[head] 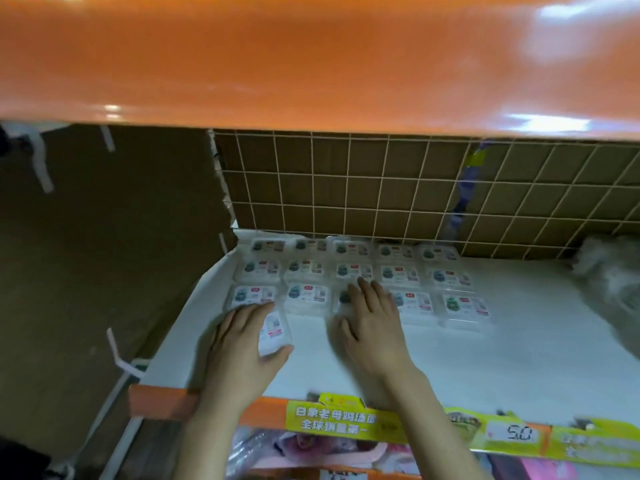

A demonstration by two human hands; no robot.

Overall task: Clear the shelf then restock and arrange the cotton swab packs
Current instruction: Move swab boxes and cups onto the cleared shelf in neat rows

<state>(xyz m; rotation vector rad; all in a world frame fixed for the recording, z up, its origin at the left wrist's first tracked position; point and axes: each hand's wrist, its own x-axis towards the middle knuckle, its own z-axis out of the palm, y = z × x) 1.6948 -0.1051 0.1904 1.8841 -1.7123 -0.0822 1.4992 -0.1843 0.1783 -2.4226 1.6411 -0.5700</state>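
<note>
Cotton swab packs [360,271] laid flat in three rows of five on white shelf [485,341], beyond both hands. Left hand [242,344] grips one more pack [275,330], fingers and thumb curled round it, starting fourth row just in front of leftmost column. Right hand [370,320] lies flat, fingers straight, pressing front-row middle pack. Clearing looks done; restock maybe half through, front of shelf bare. Labels blurred, unreadable. Furry bundle [613,282] far right cut off.

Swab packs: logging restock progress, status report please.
Left hand grips one pack. Right hand flat on the front row. Nothing blocking.
</note>
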